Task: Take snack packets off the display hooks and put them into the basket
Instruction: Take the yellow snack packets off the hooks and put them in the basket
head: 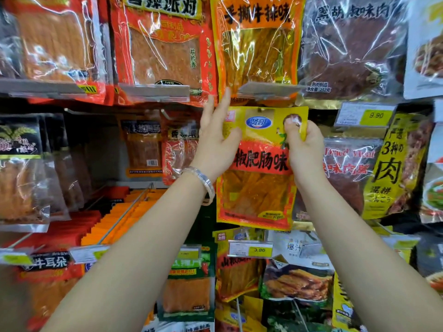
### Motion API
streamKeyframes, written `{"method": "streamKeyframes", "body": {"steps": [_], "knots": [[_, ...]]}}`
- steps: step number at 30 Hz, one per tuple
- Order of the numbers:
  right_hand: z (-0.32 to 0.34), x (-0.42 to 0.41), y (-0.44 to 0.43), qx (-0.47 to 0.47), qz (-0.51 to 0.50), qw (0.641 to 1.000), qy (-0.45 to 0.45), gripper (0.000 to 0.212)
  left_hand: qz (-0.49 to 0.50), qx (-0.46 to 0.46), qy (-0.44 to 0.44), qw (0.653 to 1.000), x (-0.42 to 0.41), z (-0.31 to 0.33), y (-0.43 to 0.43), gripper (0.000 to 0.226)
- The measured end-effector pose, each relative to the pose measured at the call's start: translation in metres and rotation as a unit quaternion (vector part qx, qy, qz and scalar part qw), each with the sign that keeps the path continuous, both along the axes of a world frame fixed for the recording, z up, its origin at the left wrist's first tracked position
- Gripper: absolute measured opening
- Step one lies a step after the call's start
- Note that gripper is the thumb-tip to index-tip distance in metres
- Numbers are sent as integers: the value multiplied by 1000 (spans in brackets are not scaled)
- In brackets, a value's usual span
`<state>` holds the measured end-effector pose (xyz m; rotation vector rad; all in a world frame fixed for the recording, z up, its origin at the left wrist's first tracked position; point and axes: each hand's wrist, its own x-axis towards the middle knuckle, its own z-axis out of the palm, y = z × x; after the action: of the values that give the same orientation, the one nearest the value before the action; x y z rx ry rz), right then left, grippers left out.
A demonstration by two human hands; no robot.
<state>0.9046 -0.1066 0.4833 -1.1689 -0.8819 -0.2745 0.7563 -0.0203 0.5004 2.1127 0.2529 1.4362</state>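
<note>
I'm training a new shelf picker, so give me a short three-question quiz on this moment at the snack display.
1. True or false: the right hand pinches an upper corner of the yellow-and-red plastic snack packet.
2. The left hand, at that packet's other edge, has its fingers: A straight, B curled into a fist, C round a basket handle.
3. Fill in: the yellow price tag just below the packet reads ____.
Key: 1 true; 2 A; 3 3.80.
</note>
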Motion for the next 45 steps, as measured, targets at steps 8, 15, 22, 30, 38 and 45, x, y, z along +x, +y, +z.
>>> {"method": "streamKeyframes", "body": {"steps": [8, 15, 22, 30, 38, 45], "knots": [[1, 13, 0, -40, -23, 999, -5, 21, -54, -20, -21, 998, 10, 3, -6, 67], [-1, 20, 15, -65, -63, 995, -31, 19, -61, -13, 0, 998, 17, -17, 2, 75], [-55, 29, 10, -105, -237, 946, -196, 71, 57, -10, 114, 992, 30, -87, 32, 73], [-105, 48, 28, -291, -302, 818, -393, 65, 78, -53, 154, 984, 47, -124, 63, 67], [-76, 56, 66, -436, -280, 781, -348, 66, 92, -127, 209, 965, 64, -120, 94, 72], [-51, 56, 80, -491, -163, 823, -233, 59, 71, -185, 266, 944, 71, -105, 103, 72]]}}
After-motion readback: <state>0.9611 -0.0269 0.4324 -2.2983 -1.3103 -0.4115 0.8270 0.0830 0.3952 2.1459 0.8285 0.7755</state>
